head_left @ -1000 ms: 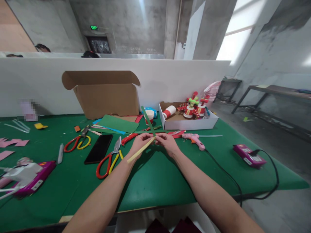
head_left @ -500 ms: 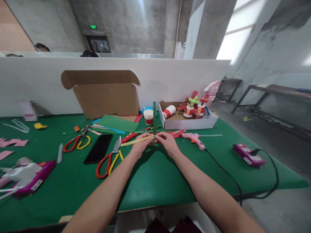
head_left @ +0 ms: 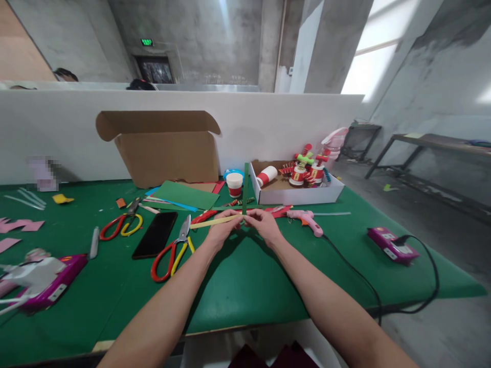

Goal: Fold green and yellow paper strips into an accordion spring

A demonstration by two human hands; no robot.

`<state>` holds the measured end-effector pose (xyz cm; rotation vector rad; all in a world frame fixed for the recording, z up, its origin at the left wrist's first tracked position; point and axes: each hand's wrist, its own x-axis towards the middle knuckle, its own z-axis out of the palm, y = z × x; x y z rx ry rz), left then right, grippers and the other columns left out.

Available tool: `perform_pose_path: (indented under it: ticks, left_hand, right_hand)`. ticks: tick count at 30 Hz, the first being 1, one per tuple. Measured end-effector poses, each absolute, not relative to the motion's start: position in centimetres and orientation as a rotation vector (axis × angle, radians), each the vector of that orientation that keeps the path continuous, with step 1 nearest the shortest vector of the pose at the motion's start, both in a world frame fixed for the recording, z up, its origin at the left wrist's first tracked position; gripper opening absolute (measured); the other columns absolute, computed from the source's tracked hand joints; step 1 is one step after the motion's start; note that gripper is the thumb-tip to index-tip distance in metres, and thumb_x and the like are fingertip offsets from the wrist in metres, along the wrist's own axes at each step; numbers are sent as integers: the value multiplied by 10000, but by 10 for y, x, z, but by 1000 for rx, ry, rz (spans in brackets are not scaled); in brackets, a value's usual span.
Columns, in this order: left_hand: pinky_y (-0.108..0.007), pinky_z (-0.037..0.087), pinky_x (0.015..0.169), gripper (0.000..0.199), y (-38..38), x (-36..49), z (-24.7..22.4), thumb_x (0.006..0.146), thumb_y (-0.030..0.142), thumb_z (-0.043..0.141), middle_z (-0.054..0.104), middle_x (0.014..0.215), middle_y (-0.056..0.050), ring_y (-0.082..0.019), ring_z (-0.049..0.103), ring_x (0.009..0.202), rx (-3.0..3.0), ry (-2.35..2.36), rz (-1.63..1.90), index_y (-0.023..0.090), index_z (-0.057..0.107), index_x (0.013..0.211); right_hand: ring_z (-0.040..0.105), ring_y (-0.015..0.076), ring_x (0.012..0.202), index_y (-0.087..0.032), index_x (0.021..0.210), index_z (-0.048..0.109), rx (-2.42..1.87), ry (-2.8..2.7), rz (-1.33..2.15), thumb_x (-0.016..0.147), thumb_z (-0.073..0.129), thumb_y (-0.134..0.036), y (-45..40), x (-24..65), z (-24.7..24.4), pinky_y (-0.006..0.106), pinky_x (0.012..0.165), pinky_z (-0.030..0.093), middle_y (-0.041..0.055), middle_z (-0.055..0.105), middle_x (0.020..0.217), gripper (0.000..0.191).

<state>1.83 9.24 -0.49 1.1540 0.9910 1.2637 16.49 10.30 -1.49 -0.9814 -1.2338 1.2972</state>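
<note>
Both my hands meet over the green table, fingertips pinched around the point where two paper strips join. A yellow paper strip (head_left: 215, 222) reaches out leftward from my left hand (head_left: 225, 227), whose fingers are closed on it. The green paper strip (head_left: 245, 186) stands upright from the joint. My right hand (head_left: 264, 223) is closed at that same joint, holding the green strip's lower end; the fingers hide the exact fold. Just left of the yellow strip lie scissors (head_left: 180, 248) with one red and one yellow handle.
A pink glue gun (head_left: 307, 220) with a black cord lies right, near a purple power strip (head_left: 393, 246). Behind are a paper cup (head_left: 234, 185), a white box (head_left: 299, 196) of crafts and green paper sheets (head_left: 187, 195). Left are a phone (head_left: 155, 235) and second scissors (head_left: 121, 225).
The upright green strip has shifted slightly and its top sits a little lower. My hands keep their pinch at nearly the same spot.
</note>
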Motion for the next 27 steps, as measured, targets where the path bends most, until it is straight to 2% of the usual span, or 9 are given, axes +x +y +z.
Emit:
perform_pose_path:
  ticks: [6,15,22,27]
  left_hand:
    - [-228,413,552,359,95,17,-8,548,443,803,585,580,23,-97,514,549,1206,1027,1293,160,621,670]
    - [-233,421,542,373,95,17,-8,533,465,806,597,580,9,-106,513,543,1207,1037,1276,163,648,685]
    - [-225,399,512,300,98,16,-10,558,412,789,593,556,7,-103,495,518,1282,1098,1246,168,638,642]
    - [-237,415,550,269,96,14,-8,582,391,769,584,546,14,-119,515,535,1300,1157,1239,171,636,660]
  right_hand:
    - [585,120,590,-185,715,633,-964,-1222,1366,552,813,-435,102,165,-15,280,641,506,-25,641,656,349]
    - [588,131,593,-189,662,628,-978,-1236,1313,547,813,-425,103,165,-14,277,622,499,-19,636,624,321]
    - [586,134,582,-180,654,640,-1010,-1304,1327,548,813,-384,104,169,-11,279,618,490,-12,641,611,287]
    - [585,141,567,-190,609,610,-1050,-1342,1259,561,804,-354,103,167,-10,279,597,475,-17,627,570,259]
